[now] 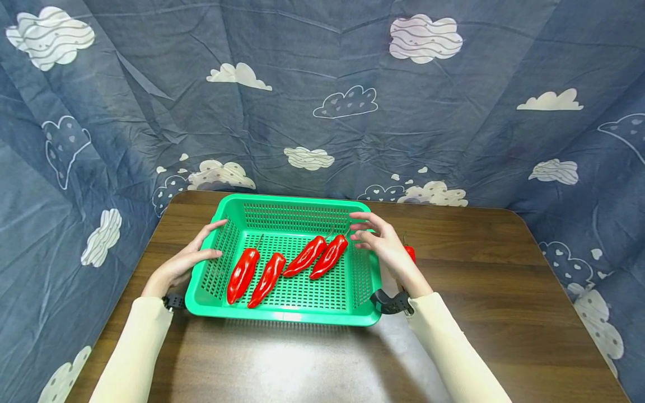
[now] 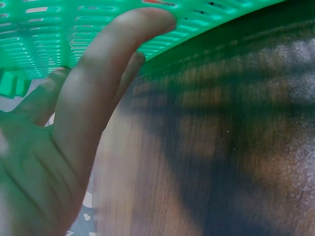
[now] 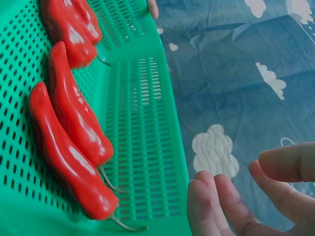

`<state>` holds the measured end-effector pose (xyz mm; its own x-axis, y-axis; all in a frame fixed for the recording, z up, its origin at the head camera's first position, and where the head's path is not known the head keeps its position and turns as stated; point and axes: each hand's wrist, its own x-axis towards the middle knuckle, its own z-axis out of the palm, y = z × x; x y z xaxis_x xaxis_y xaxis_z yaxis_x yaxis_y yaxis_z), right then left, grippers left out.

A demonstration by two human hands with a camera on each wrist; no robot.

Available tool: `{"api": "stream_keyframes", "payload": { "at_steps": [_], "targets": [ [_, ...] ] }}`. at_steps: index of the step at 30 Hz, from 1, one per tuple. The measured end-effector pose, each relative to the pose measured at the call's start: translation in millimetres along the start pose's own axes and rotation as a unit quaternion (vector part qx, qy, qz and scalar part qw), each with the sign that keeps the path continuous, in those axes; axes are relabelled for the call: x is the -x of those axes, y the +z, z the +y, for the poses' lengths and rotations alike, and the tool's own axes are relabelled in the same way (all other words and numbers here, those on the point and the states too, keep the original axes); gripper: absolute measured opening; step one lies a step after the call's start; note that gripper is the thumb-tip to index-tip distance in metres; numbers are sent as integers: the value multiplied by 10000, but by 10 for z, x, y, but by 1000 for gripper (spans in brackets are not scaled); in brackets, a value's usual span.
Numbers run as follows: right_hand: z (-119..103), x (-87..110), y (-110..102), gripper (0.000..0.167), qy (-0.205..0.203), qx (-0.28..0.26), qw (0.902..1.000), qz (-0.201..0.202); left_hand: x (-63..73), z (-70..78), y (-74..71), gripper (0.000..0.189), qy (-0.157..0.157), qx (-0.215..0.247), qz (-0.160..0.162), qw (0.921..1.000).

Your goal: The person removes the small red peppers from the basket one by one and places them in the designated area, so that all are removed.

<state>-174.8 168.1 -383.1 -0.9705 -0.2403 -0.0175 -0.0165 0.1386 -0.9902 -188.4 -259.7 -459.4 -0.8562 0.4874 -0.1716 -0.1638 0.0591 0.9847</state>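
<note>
Head view shows a blue-grey curtain [image 1: 282,67] with pale cloud prints behind a brown wooden table [image 1: 478,268]. At the table's left part is a green slotted basket [image 1: 282,317]. The left hand [image 1: 176,266], thumb and fingers stretched wide apart, is at the basket's left rim; whether it touches is hard to tell. The right hand [image 1: 385,243] grips nothing, its fingers slightly bent and parted at the basket's right end. Four glossy red peppers [image 1: 243,276] lie inside, two toward the left and two toward the right, while a fifth pepper [image 1: 410,253], outside, shows partly behind the right hand. Black straps [image 1: 390,303] circle both wrists.
</note>
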Motion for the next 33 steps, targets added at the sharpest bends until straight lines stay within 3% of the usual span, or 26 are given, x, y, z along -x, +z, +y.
{"api": "stream_keyframes", "payload": {
  "at_steps": [17,27,33],
  "targets": [
    [124,-149,308,43,308,172,9994,26,-1,-7,-1,71,25,19,-12,10000],
    [216,-225,399,44,776,245,9966,158,-7,-16,-6,70,102,25,-54,9999],
    [247,-233,426,43,1030,592,9928,147,-4,-23,-12,70,132,28,-73,9999]
  ]
}}
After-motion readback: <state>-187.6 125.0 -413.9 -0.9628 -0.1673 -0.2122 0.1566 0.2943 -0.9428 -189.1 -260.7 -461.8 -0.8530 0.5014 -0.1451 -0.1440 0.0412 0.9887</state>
